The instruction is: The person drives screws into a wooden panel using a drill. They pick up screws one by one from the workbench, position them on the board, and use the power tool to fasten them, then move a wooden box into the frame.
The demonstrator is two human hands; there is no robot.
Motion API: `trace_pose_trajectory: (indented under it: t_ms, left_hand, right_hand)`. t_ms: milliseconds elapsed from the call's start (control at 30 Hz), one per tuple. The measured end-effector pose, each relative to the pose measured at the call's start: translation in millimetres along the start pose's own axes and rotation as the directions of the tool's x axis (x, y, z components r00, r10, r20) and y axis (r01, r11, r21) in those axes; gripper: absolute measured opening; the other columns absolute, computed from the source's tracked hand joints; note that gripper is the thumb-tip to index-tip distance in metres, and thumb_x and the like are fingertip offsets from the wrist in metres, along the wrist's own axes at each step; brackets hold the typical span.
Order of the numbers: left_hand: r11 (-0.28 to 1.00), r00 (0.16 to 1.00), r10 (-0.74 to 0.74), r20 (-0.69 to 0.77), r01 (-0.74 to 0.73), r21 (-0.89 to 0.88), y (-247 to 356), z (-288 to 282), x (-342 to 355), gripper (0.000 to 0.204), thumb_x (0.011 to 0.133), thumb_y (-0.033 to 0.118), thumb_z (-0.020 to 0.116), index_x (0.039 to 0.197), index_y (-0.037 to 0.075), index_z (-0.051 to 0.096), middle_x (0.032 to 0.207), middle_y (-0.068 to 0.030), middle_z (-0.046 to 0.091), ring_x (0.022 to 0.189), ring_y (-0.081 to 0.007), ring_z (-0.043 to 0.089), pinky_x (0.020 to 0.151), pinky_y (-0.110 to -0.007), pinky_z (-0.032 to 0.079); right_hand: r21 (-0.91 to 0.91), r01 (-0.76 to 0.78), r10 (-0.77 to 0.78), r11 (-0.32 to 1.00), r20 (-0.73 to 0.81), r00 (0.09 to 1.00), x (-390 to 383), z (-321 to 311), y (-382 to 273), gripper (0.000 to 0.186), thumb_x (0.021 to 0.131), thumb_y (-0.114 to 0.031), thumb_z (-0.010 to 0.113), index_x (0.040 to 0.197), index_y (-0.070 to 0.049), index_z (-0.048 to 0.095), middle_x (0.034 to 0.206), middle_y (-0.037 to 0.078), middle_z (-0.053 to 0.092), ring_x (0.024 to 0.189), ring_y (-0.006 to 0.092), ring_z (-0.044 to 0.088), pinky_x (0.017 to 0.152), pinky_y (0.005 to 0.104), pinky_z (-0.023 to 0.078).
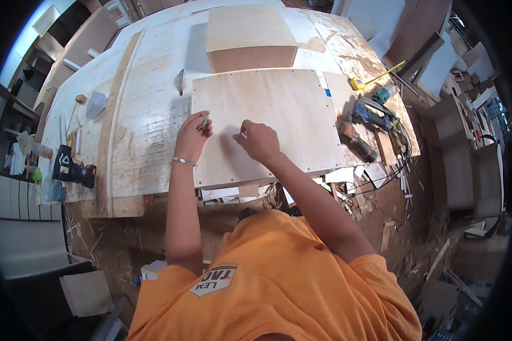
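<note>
A pale plywood panel, dotted with small dark fastener heads along its edges, lies in front of me on the workbench. Over its left edge my left hand is raised, its fingers curled round something small and shiny that I cannot make out. My right hand hovers close above the panel's middle. Its thumb and fingers are pinched together, and whatever they may hold is too small to name. A plywood box stands just behind the panel.
A cordless drill lies on the bench's left. To the right are a corded power tool, another power tool and a yellow tape measure. A long wooden strip runs along the bench. Wood offcuts litter the floor.
</note>
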State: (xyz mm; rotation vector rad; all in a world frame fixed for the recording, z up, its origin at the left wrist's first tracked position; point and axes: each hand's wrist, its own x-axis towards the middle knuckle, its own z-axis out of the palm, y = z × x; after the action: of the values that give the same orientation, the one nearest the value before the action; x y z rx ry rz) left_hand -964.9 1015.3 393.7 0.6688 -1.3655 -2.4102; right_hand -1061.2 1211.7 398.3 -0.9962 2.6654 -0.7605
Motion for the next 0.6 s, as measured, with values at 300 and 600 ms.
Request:
trace_pose_trajectory:
  t_ms: [300, 600]
  left_hand:
    - [0.945, 0.956, -0.002, -0.292, -0.094, -0.314, -16.8, -78.8, -72.8, 0.024, 0.099, 0.010, 0.053, 0.120, -0.003, 0.056, 0.099, -0.0135, 0.062, 0.081, -0.0180, 0.057, 0.073, -0.029, 0.050]
    - [0.931, 0.851, -0.192, -0.489, 0.001, -0.364, -93.5, -134.6, -148.7, 0.014, 0.100, 0.024, 0.064, 0.095, 0.012, 0.058, 0.075, 0.0010, 0.050, 0.064, -0.0105, 0.045, 0.059, -0.025, 0.039]
  right_hand:
    - [0.607, 0.007, 0.055, 0.795, -0.084, 0.995, 28.7, 24.3, 37.6, 0.014, 0.094, -0.018, 0.056, 0.090, -0.004, 0.058, 0.069, 0.012, 0.061, 0.063, 0.0281, 0.062, 0.055, 0.0411, 0.047]
    - [0.846, -0.340, -0.032, -0.410, 0.359, 0.933, -33.7, -86.8, 134.4, 0.017, 0.096, -0.022, 0.057, 0.085, -0.010, 0.053, 0.075, -0.001, 0.045, 0.063, 0.0124, 0.041, 0.054, 0.0269, 0.033]
